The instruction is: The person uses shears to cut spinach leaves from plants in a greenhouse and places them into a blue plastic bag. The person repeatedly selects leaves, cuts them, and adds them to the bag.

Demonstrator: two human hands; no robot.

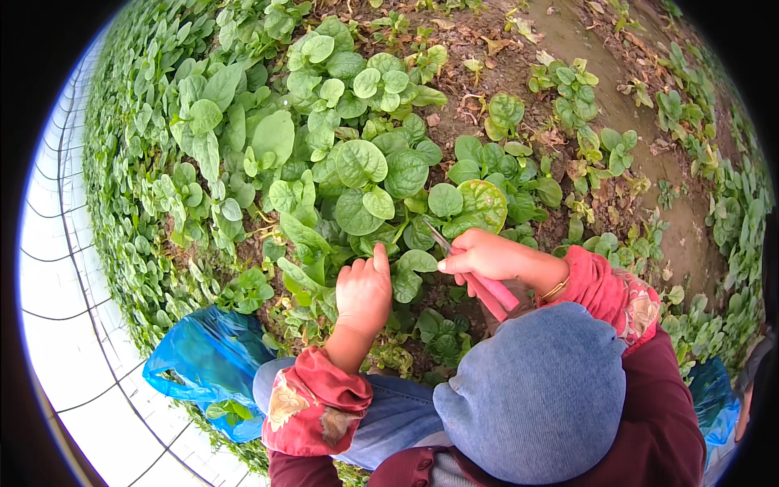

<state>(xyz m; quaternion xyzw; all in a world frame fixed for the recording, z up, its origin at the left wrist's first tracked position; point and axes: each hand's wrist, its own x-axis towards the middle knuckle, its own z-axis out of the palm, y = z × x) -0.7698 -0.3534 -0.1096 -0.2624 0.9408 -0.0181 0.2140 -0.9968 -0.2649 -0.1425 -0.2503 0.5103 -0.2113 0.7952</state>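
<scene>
My right hand (496,259) grips a pair of small garden snips by the handles (496,298), which are pink and red. Their narrow metal blades (439,237) point up and left into the leafy plants. Across from them my left hand (365,289) is low among the leaves, its index finger stretched forward beside a green stem (400,231). The other fingers are curled, and their undersides are hidden, so any hold is unclear. Broad round leaves (361,163) rise just beyond both hands. A yellowed, spotted leaf (478,206) lies above the right hand, and a curled leaf (414,271) sits between the hands.
A blue plastic bag (210,353) with green leaves in it stands by my left knee (389,414). Another blue bag (711,392) is at the far right, near part of another person (745,402). Dense plants cover the left; a bare soil strip (645,182) runs along the right.
</scene>
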